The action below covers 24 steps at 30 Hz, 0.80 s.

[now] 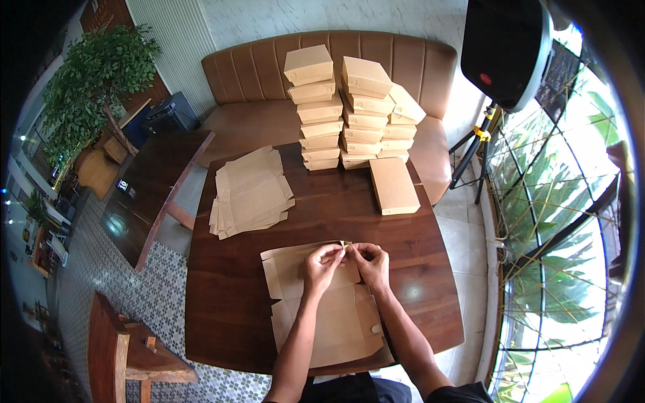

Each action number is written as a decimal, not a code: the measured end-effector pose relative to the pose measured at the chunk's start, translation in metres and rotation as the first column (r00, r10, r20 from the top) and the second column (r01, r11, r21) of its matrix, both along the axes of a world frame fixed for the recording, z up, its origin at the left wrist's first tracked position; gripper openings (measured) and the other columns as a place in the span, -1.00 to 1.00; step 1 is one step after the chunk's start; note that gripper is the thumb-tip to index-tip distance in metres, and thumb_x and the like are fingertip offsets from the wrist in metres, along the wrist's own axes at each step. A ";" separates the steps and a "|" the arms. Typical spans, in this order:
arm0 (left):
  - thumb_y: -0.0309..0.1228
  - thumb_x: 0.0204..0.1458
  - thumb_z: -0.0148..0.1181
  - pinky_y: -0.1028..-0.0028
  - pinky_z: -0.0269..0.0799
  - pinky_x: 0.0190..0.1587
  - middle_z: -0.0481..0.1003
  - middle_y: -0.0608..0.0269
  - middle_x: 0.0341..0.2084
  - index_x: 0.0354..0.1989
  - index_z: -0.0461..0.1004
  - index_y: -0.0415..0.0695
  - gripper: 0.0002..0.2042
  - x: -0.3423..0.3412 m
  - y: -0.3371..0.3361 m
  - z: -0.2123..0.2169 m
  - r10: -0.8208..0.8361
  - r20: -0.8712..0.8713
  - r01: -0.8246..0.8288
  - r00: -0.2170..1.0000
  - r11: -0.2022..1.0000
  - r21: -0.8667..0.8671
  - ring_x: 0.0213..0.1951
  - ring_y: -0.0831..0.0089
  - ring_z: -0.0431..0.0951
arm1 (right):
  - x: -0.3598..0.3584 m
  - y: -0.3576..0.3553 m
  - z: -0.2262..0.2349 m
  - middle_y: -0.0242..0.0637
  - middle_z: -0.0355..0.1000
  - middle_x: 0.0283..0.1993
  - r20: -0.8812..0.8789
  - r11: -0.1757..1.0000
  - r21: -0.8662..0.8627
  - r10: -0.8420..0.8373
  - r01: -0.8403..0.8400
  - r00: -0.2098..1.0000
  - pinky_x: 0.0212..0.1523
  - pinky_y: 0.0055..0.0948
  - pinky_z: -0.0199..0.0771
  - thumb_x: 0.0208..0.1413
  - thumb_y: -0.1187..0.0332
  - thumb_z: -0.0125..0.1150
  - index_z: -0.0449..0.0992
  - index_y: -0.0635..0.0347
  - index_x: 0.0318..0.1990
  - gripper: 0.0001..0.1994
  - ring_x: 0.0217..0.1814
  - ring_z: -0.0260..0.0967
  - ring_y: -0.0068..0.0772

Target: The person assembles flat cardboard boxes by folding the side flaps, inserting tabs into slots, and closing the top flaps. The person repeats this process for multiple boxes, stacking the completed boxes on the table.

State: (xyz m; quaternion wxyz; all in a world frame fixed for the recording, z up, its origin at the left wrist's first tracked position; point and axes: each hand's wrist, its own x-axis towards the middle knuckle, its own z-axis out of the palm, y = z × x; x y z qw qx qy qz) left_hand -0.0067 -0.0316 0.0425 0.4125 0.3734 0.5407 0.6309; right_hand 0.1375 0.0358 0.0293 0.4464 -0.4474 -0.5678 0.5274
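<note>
An unfolded brown cardboard box blank (329, 316) lies before me at the near side of the dark wooden table (430, 295). My left hand (324, 265) and my right hand (369, 265) meet at its far edge, toward the right corner. With thumb and fingers closed, both pinch a small flap there, which is partly hidden by the fingertips. The rest of the blank is open and mostly flat, with its creases and a cut-out near the lower right showing.
Beyond my hands, flat cardboard blanks (248, 188) lie stacked at the left. Folded boxes (319, 111) rise in tall stacks at the back, and a single closed box (394, 186) lies at the right. Behind stands a brown bench (255, 67); a black speaker (504, 54) is on a tripod.
</note>
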 end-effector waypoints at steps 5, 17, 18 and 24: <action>-0.41 0.37 0.32 0.39 0.75 -0.12 0.71 0.07 -0.18 -0.02 0.61 -0.41 -0.75 0.002 0.004 0.009 -0.021 0.068 0.024 0.997 0.999 -0.041 -0.23 0.39 0.75 | 0.001 -0.002 0.010 -0.27 0.65 -0.31 0.067 1.000 -0.003 -0.006 0.006 0.998 -0.23 -0.50 0.57 0.20 0.27 0.56 0.75 0.34 -0.21 -0.74 -0.31 0.53 -0.57; -0.45 0.31 0.38 0.44 0.76 -0.14 0.73 0.08 -0.22 -0.02 0.68 -0.37 -0.78 -0.002 0.009 -0.006 0.082 -0.082 -0.085 0.993 0.996 -0.027 -0.24 0.44 0.75 | 0.000 -0.004 0.016 -0.34 0.62 -0.33 0.080 1.000 0.001 0.003 -0.004 0.997 -0.27 -0.54 0.52 0.22 0.27 0.54 0.74 0.36 -0.21 -0.74 -0.32 0.48 -0.65; -0.46 0.31 0.38 0.44 0.75 -0.14 0.73 0.09 -0.22 -0.01 0.68 -0.37 -0.79 -0.001 0.009 -0.007 0.084 -0.094 -0.083 0.992 0.996 0.014 -0.24 0.45 0.75 | 0.000 -0.003 0.015 -0.32 0.62 -0.35 0.066 1.000 0.013 -0.003 0.002 0.998 -0.29 -0.52 0.53 0.21 0.26 0.54 0.74 0.36 -0.21 -0.73 -0.34 0.49 -0.63; -0.50 0.31 0.36 0.45 0.75 -0.13 0.73 0.10 -0.22 -0.01 0.68 -0.38 -0.81 0.004 0.008 -0.006 0.072 -0.036 -0.071 0.997 0.997 0.010 -0.23 0.45 0.74 | 0.000 -0.002 0.005 -0.41 0.64 -0.32 0.072 1.000 0.018 -0.004 0.003 0.997 -0.26 -0.59 0.52 0.27 0.31 0.52 0.73 0.37 -0.18 -0.76 -0.31 0.48 -0.69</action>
